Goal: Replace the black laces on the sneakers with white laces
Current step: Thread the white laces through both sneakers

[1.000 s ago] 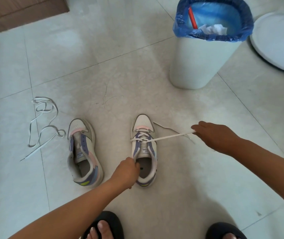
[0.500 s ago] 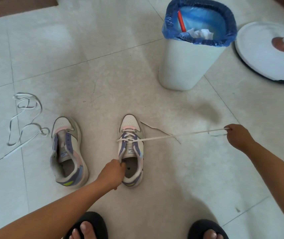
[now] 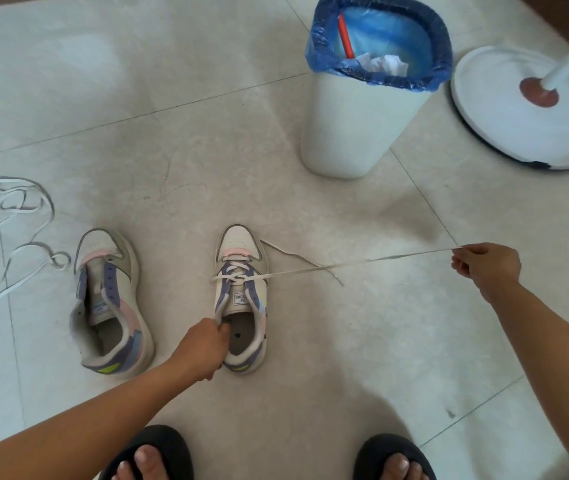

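The white lace (image 3: 355, 262) is a flat, thin band, very light and soft; it has no stiffness of its own and keeps a straight line only because it is under pull. I judge that it slides easily through the eyelets but can twist, so the best place to take it is near its free end, pinched flat between thumb and finger. It is already threaded through the lower eyelets of the right sneaker (image 3: 240, 299), where it makes a few crossings near the toe. From there one end goes out to the right, tight and a little above the floor (image 3: 172, 150), up to the right hand (image 3: 484, 263). This hand is well apart from the shoe and pinches the lace with curled fingers. The other end (image 3: 302, 259) lies loose on the floor just beside the toe of the shoe.

The left hand (image 3: 203, 344) is at the heel opening of the same sneaker; its fingers are curled over the collar and hold the shoe in place against the pull. The shoe itself looks light, so without this hold it would probably slide.

The left sneaker (image 3: 108, 303) stands near, on the left, with no lace in it. A second white lace (image 3: 16, 237) lies in loose loops on the floor, just beside its toe.
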`<action>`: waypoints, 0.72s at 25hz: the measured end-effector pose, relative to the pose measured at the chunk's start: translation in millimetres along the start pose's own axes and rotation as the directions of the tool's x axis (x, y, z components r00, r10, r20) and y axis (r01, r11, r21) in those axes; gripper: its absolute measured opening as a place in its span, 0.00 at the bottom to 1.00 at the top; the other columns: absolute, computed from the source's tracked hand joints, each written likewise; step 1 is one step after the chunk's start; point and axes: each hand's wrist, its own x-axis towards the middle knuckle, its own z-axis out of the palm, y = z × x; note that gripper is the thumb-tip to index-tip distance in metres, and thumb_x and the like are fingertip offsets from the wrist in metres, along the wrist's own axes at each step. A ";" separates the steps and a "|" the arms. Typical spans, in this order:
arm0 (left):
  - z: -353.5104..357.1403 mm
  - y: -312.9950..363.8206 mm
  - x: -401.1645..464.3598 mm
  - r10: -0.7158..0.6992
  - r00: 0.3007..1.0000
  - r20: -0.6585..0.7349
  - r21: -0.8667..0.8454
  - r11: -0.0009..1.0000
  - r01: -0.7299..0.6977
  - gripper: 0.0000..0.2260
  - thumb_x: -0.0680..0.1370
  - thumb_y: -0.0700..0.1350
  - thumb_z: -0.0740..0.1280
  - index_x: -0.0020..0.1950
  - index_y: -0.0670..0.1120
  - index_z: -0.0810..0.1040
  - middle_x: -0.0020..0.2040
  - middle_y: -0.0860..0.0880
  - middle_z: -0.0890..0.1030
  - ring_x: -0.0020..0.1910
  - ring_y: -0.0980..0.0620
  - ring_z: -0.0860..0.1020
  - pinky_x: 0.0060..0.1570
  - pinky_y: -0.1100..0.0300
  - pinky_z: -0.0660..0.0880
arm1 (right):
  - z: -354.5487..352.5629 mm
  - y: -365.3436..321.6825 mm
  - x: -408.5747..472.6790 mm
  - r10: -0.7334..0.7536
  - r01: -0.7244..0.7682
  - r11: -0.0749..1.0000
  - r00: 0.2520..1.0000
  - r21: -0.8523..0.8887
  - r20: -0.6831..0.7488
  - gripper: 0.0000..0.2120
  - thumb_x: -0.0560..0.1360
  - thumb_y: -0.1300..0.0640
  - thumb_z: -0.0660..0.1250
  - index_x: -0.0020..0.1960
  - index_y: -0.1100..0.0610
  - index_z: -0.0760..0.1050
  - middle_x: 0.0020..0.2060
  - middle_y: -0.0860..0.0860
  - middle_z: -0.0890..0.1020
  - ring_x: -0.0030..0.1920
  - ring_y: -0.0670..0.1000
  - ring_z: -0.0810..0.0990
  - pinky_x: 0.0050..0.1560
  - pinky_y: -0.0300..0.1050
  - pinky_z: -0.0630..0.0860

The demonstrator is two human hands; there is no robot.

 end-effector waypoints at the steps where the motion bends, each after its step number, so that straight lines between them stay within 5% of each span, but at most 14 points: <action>1: -0.1 1.1 -1.0 -0.011 1.000 0.012 0.003 1.000 0.011 0.16 0.82 0.48 0.51 0.44 0.40 0.72 0.30 0.43 0.75 0.22 0.48 0.72 0.24 0.64 0.68 | 5.7 2.2 -4.0 0.045 -0.045 0.999 0.999 -0.006 -0.004 0.08 0.72 0.62 0.72 0.46 0.67 0.79 0.31 0.56 0.78 0.28 0.48 0.78 0.31 0.34 0.79; 5: -11.0 9.7 -6.7 -0.061 0.996 0.061 0.125 0.991 0.053 0.18 0.80 0.57 0.54 0.56 0.42 0.65 0.37 0.45 0.77 0.27 0.50 0.74 0.28 0.63 0.71 | 57.4 18.1 -60.3 0.312 -0.303 0.950 0.937 -0.080 0.155 0.11 0.72 0.58 0.72 0.36 0.63 0.74 0.30 0.54 0.75 0.26 0.48 0.72 0.26 0.37 0.71; 7: -22.6 14.8 -7.5 0.070 0.991 -0.112 0.317 0.948 -0.031 0.21 0.78 0.62 0.53 0.57 0.45 0.63 0.42 0.48 0.75 0.36 0.50 0.75 0.36 0.58 0.70 | 93.2 20.8 -105.5 0.398 -0.449 0.892 0.839 0.059 0.370 0.10 0.72 0.65 0.71 0.35 0.63 0.73 0.30 0.56 0.75 0.27 0.48 0.72 0.24 0.35 0.71; 9: -33.5 21.5 -10.1 0.294 0.907 -0.302 0.424 0.894 -0.148 0.16 0.79 0.59 0.54 0.57 0.47 0.65 0.48 0.50 0.74 0.42 0.49 0.75 0.37 0.57 0.67 | 124.2 10.3 -147.2 0.373 -0.520 0.844 0.747 0.134 0.551 0.07 0.72 0.69 0.69 0.37 0.64 0.74 0.30 0.56 0.77 0.28 0.48 0.75 0.25 0.35 0.75; 12: -36.4 29.9 -9.0 0.495 0.799 -0.341 0.424 0.840 -0.340 0.08 0.79 0.51 0.59 0.54 0.49 0.72 0.51 0.51 0.71 0.42 0.53 0.72 0.35 0.62 0.64 | 157.4 -14.8 -187.1 0.212 -0.445 0.879 0.688 0.172 0.694 0.06 0.72 0.69 0.69 0.38 0.63 0.77 0.28 0.54 0.78 0.27 0.47 0.77 0.29 0.35 0.77; 18: -20.6 30.9 6.5 0.441 0.851 -0.284 0.245 0.892 -0.380 0.08 0.77 0.48 0.65 0.54 0.52 0.80 0.48 0.53 0.67 0.47 0.55 0.70 0.41 0.63 0.66 | 180.3 -27.5 -215.5 0.003 -0.144 0.973 0.788 0.180 0.616 0.06 0.70 0.68 0.72 0.40 0.58 0.79 0.33 0.53 0.81 0.35 0.50 0.80 0.39 0.39 0.78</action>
